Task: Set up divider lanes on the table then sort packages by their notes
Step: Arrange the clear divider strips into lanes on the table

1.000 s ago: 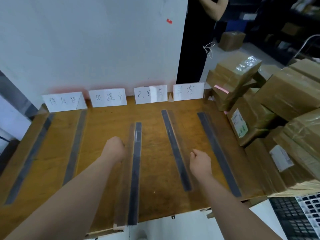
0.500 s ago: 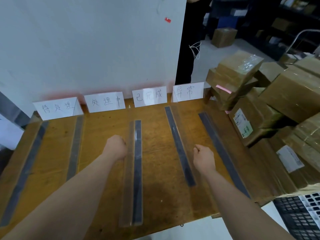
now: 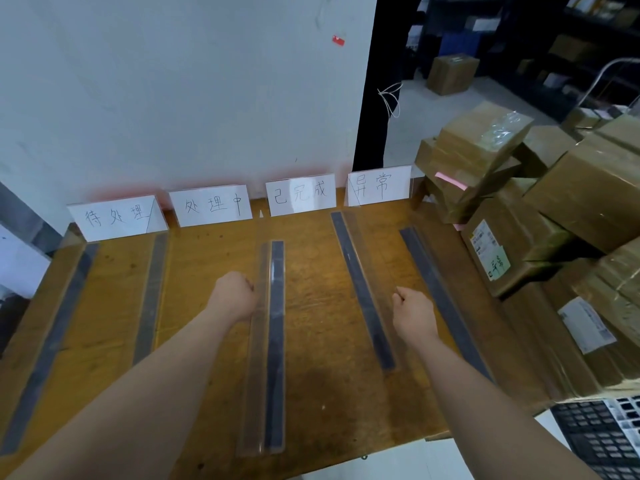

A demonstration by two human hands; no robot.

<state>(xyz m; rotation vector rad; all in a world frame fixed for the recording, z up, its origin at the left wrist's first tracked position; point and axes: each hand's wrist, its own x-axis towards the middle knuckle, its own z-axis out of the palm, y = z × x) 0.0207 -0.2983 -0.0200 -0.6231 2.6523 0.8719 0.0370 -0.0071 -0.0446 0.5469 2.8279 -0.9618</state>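
Several long clear divider strips with dark bases lie lengthwise on the wooden table [image 3: 311, 341]. My left hand [image 3: 235, 296] is curled at the clear wall of the middle divider [image 3: 275, 341] and grips its edge. My right hand [image 3: 412, 313] is a closed fist just right of the fourth divider [image 3: 363, 292], with a fifth divider [image 3: 436, 292] beyond it; I see nothing in this hand. Brown taped packages [image 3: 519, 244], some with notes, are stacked at the right.
Handwritten lane cards [image 3: 211, 206] stand along the back edge against a white wall. Two more dividers [image 3: 150, 292] lie at the left. A keyboard [image 3: 602, 434] sits at the bottom right. Boxes and shelves fill the dark room behind.
Both fists stay by their dividers and have hardly moved. The view has swung slightly, and the person standing at the back is no longer in view.
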